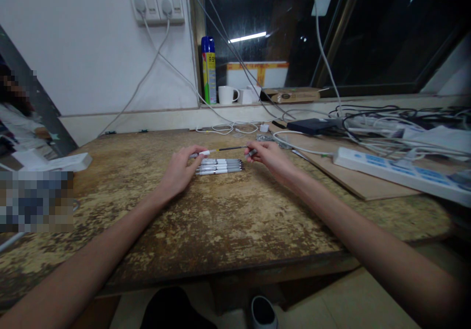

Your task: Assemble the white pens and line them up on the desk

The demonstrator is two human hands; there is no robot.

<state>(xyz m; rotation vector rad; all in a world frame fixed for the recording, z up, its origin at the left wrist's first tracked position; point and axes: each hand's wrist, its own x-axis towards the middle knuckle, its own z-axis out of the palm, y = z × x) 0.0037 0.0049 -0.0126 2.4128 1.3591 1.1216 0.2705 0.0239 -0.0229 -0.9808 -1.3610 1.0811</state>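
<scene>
head view: one wide picture, dim and slightly soft, so small pen parts are hard to make out.
left hand [179,171]: its grip is closed on a white pen barrel [204,152], thumb and fingers hiding part of it.
right hand [271,159]: its grip is closed around a gray pen piece [251,152], mostly covered by the fingers, so its full shape cannot be told.
ink refill [231,148]: dark, thin, spanning between the hands; one end is by the white pen barrel, the other meets the right fingertips, where its tip is hard to see.
row of pens [220,167]: white and gray, lying side by side on the worn wooden table [221,226], just below the refill; they blur together too much to count surely.
power strip [397,172]: at the right, its far end cut off by the picture's edge.
cables [390,115]: tangled behind the strip, partly hiding one another.
person [16,108]: at the left edge, cut off and partly pixelated.
sill: spray can [208,71] and white mug [227,95] by the dark window.
</scene>
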